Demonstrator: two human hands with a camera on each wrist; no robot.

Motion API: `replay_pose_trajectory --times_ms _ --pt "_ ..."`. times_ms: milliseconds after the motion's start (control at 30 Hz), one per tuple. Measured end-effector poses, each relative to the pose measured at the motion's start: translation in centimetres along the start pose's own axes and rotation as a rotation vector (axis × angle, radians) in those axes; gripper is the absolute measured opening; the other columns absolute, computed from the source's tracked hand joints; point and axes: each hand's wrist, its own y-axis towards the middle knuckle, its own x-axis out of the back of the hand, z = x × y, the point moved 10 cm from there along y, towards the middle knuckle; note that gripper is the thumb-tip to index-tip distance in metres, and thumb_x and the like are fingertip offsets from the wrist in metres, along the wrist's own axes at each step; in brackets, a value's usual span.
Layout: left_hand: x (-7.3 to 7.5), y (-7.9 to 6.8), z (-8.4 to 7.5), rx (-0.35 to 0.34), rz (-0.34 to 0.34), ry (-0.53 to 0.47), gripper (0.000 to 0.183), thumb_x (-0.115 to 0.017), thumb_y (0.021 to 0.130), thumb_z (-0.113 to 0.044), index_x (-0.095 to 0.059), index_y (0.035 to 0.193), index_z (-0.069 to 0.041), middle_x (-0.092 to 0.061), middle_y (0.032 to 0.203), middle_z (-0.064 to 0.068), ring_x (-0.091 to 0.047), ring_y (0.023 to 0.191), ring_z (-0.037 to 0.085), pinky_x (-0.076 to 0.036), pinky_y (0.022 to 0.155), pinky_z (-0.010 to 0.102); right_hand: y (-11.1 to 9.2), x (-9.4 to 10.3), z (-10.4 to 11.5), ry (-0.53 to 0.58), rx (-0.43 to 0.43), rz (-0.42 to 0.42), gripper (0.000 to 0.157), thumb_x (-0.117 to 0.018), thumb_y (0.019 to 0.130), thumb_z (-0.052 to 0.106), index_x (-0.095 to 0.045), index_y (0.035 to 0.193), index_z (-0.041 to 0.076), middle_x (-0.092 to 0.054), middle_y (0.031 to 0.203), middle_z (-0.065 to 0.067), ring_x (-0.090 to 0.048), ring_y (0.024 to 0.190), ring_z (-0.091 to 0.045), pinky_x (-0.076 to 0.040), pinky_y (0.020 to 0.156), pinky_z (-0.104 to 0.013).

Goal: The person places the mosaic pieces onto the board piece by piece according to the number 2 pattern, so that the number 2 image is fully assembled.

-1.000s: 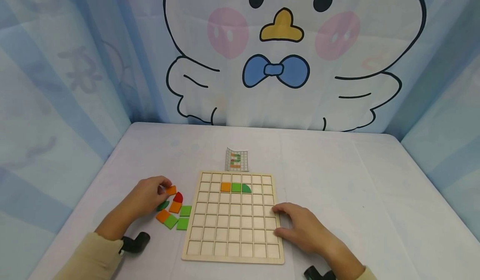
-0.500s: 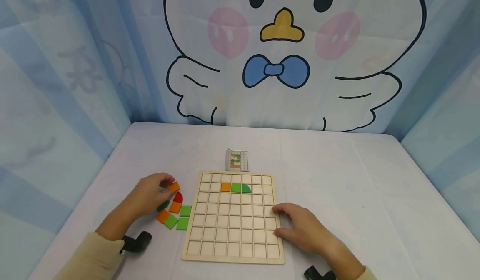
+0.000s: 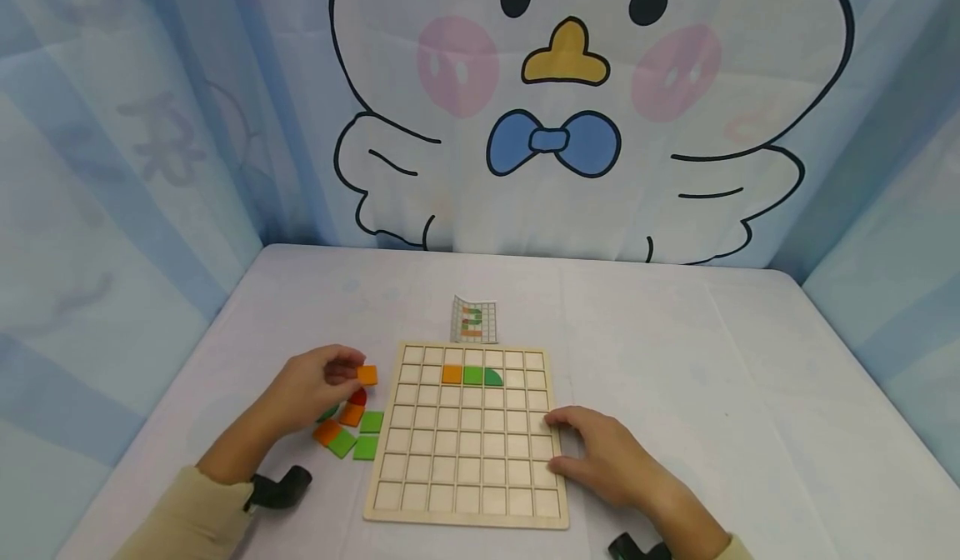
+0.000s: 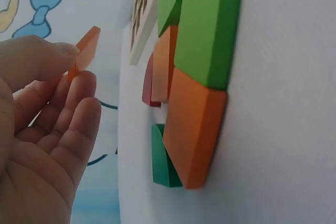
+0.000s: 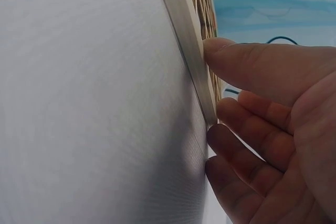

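Note:
My left hand [image 3: 313, 387] pinches an orange square tile [image 3: 367, 375] between thumb and fingers; the left wrist view shows this orange tile [image 4: 88, 51] held clear of the table. Below that hand lie a red quarter-round tile [image 3: 357, 397], orange tiles [image 3: 351, 414], green square tiles [image 3: 366, 447] and a dark green tile [image 3: 327, 412], partly hidden by the hand. The wooden grid board [image 3: 457, 520] lies to the right. In one of its upper rows sit an orange square, a green square [image 3: 473, 375] and a green quarter-round tile [image 3: 492, 377]. My right hand [image 3: 611, 456] rests its thumb and fingertips on the board's right edge.
A small pattern card [image 3: 474, 321] with a printed coloured grid lies just behind the board. A white cloth covers the table [image 3: 675, 352]. Curtains [image 3: 150, 168] stand at the back and both sides. Black devices [image 3: 281, 487] are worn at both wrists.
My left hand has moved right, toward the board, carrying the orange square tile off the loose group. My right hand and the board have stayed in place.

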Motion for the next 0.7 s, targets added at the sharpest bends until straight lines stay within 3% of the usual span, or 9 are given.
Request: replay_pose_trajectory --times_ms 233,500,700 --pt "-0.6 0.0 -0.6 0.002 0.012 -0.030 0.029 -0.069 0.091 -0.006 -0.065 0.119 0.001 -0.066 0.100 0.006 -0.061 0.088 0.019 -0.057 0.079 0.033 -0.1 0.1 0.1 0.003 0.001 -0.006 0.045 -0.078 0.086 0.025 -0.064 0.126 0.009 -0.063 0.127 0.000 -0.056 0.125 -0.027 -0.042 0.104 -0.052" --pt "-1.7 0.3 -0.2 0.036 0.046 0.054 0.027 -0.072 0.090 -0.008 -0.067 0.116 -0.004 -0.065 0.100 0.003 -0.057 0.085 0.018 -0.056 0.079 0.032 -0.1 0.1 0.2 -0.002 0.005 -0.009 0.045 -0.078 0.086 0.024 -0.064 0.126 0.009 -0.064 0.127 -0.001 -0.056 0.124 -0.027 -0.042 0.103 -0.051" --pt "-2.3 0.2 -0.4 -0.018 0.094 0.088 0.026 -0.073 0.089 -0.005 -0.067 0.115 -0.002 -0.065 0.102 0.003 -0.059 0.090 0.018 -0.055 0.083 0.038 -0.1 0.1 0.2 -0.004 0.004 -0.011 0.046 -0.079 0.086 0.024 -0.064 0.126 0.009 -0.064 0.127 -0.001 -0.056 0.124 -0.027 -0.042 0.103 -0.051"
